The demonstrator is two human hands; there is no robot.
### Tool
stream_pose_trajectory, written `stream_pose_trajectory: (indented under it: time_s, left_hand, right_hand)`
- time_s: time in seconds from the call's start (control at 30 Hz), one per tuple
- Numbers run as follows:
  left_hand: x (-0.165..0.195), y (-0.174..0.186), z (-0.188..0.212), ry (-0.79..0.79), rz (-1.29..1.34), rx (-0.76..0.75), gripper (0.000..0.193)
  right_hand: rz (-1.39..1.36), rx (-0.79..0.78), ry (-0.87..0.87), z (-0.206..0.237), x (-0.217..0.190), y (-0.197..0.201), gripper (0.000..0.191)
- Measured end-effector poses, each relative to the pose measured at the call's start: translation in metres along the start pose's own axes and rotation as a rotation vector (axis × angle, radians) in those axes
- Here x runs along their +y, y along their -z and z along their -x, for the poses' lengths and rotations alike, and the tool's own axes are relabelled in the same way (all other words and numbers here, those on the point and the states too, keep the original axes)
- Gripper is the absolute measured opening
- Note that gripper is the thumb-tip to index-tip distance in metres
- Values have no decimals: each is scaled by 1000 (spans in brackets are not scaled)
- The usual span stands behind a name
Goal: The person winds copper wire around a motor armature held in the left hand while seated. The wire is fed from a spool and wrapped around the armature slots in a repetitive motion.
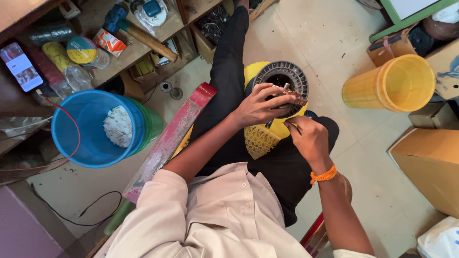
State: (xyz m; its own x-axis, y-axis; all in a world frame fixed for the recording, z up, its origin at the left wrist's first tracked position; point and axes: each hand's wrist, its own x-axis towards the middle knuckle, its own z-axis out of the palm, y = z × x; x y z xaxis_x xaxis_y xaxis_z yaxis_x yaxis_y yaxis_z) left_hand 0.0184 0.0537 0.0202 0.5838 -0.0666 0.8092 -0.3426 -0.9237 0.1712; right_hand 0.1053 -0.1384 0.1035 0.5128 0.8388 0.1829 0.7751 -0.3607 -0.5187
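Slippage risk: grey slotted ring [287,76] is pinched by closed left hand [258,106]; small tool [292,125] is gripped in closed right hand [310,138].

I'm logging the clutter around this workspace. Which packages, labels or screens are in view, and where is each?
Phone: far left shelf, lit screen, tilted.
Small packet: shelf top, orange and white.
Tape roll: beside the packet, yellow and blue label.
Cardboard box: floor at right, plain brown.

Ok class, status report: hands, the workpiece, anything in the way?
Left hand gripping ribbed metal ring. Right hand pinching thin tool at its rim. Yellow basket underneath; nothing blocking.
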Motion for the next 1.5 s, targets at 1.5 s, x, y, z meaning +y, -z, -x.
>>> stream_pose_trajectory:
  time_s: [1.5]
  left_hand:
    - [-12, 19, -35, 359, 476, -256, 81]
  right_hand:
    - [-599, -54, -501, -44, 17, 32, 7]
